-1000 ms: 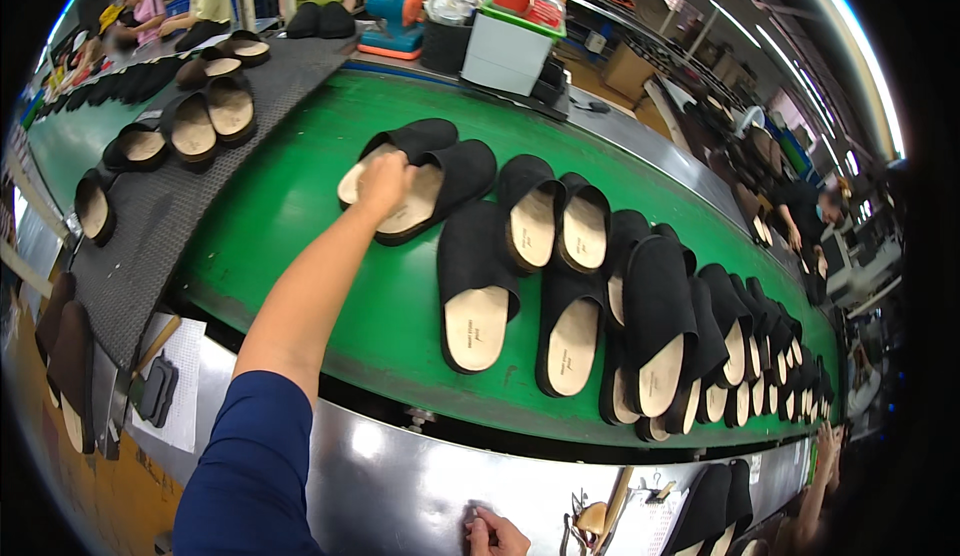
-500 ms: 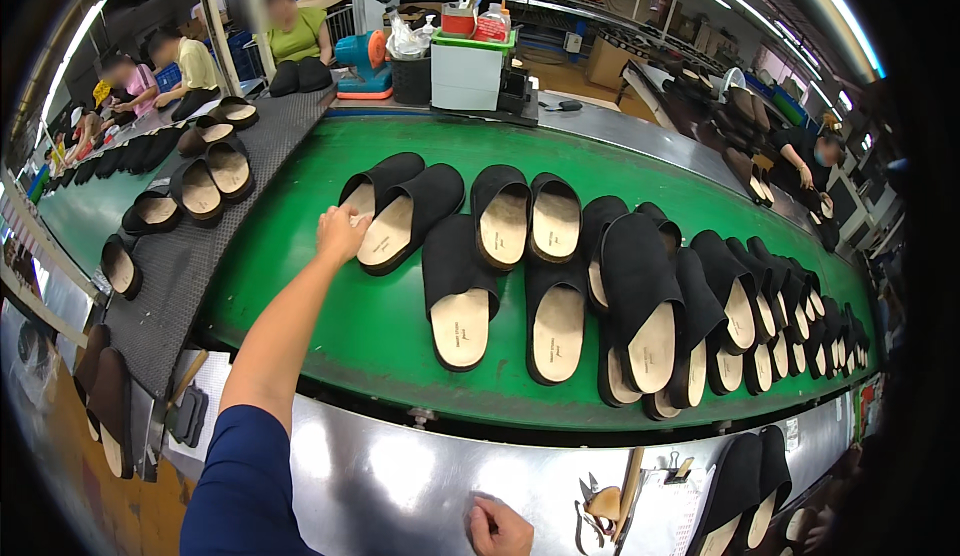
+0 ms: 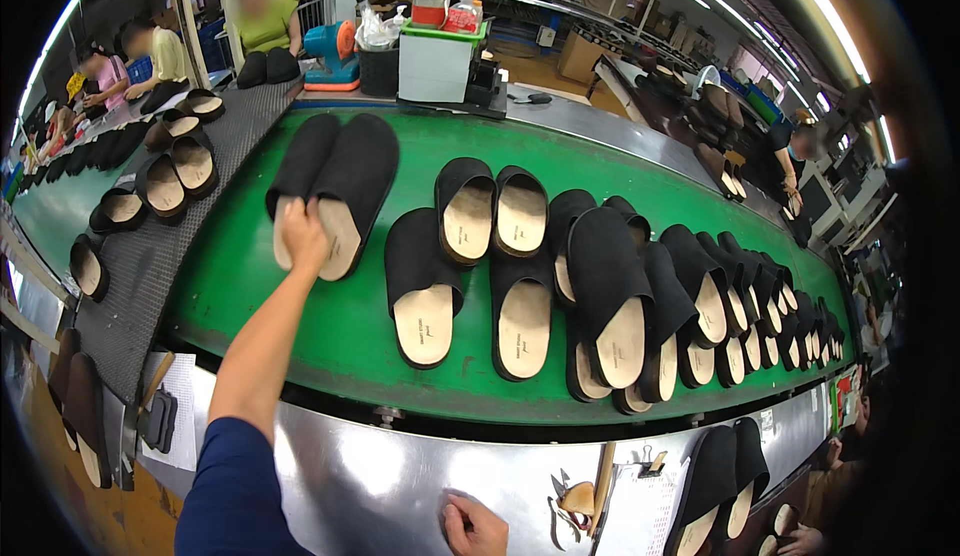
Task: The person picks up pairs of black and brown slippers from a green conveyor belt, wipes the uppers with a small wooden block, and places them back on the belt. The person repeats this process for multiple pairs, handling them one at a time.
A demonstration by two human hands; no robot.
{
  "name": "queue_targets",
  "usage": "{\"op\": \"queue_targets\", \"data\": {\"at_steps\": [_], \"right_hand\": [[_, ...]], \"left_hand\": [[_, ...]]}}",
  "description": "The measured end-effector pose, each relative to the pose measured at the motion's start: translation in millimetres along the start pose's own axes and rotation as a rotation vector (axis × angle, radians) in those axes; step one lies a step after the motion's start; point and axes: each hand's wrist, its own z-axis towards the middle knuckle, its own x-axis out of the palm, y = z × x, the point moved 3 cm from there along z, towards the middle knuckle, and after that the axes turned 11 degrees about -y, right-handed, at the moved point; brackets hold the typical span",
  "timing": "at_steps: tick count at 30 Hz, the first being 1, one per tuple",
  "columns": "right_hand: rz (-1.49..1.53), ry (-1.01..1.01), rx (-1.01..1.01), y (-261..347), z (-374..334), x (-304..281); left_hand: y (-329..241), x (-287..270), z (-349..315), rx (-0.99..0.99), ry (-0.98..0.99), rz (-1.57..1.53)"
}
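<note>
My left hand point(image 3: 303, 236) is closed on the heel ends of a pair of black slip-on clogs point(image 3: 360, 166) with beige insoles. The pair is side by side, toes pointing away from me, over the left part of a green conveyor belt point(image 3: 230, 276). My right hand point(image 3: 474, 528) rests loosely fisted on the metal ledge point(image 3: 380, 466) in front of the belt, with nothing visible in it. Just right of the held pair, more black clogs point(image 3: 522, 331) lie on the belt, two of them with their heels toward me.
Rows of black clogs point(image 3: 620, 296) run along the belt to the right. Nippers point(image 3: 563, 501) and a clipboard point(image 3: 640, 501) lie on the ledge. A dark textured side table point(image 3: 150, 286) holds clogs at left. A grey box point(image 3: 435, 66) stands behind the belt. Co-workers sit at far left.
My left hand has gripped the pair of clogs, raised it and turned its toes straight away from me. My right hand stays on the ledge. The view has shifted slightly.
</note>
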Motion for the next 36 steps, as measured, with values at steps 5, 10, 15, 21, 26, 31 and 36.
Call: {"op": "queue_targets", "data": {"at_steps": [5, 10, 15, 21, 26, 31, 36], "right_hand": [[0.015, 0.041, -0.049, 1.1, 10.6, 7.2], [0.069, 0.045, 0.108, -5.8, 7.6, 0.3], [0.086, 0.116, 0.042, 29.1, 11.7, -24.2], [0.098, 0.063, 0.113, 19.0, -12.1, -34.7], [0.235, 0.206, 0.194, 1.5, -24.7, -2.3], [0.271, 0.288, 0.505, 8.4, 18.7, 18.3], [0.839, 0.406, 0.713, 37.6, 28.8, 16.0]], "left_hand": [[-43.0, -148.7, -19.6, -0.039, 0.077, -0.076], [-102.1, -266.8, -75.5, -0.434, 0.138, -0.366], [-104.7, -341.6, -158.0, -0.561, 0.325, -0.288], [-123.8, -404.5, -156.8, -0.738, 0.553, -0.538], [-94.4, -415.0, -183.4, -0.957, 0.491, -0.423], [-113.7, -394.7, -210.2, -1.316, 0.559, -0.677], [-104.5, -367.3, -209.5, -1.435, 0.588, -0.999]]}}
